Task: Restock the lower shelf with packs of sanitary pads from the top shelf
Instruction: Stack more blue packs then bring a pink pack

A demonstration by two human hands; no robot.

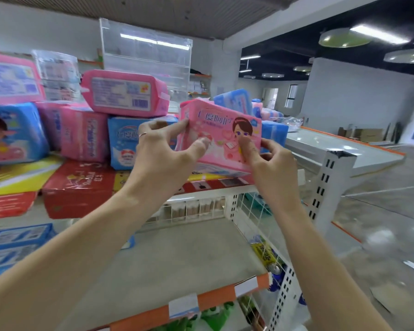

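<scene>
Hands' grip closed around pink pack.

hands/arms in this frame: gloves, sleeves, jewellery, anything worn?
Both hands are bare, no gloves. The left hand wears a thin metallic ring on one finger. The right hand shows no ring or other jewellery. Both forearms are uncovered to the frame edge: no sleeves, watch or wristband in view. Nails look short; polish cannot be made out.

Blurred Chinese lettering on pink pack, unreadable.
</scene>
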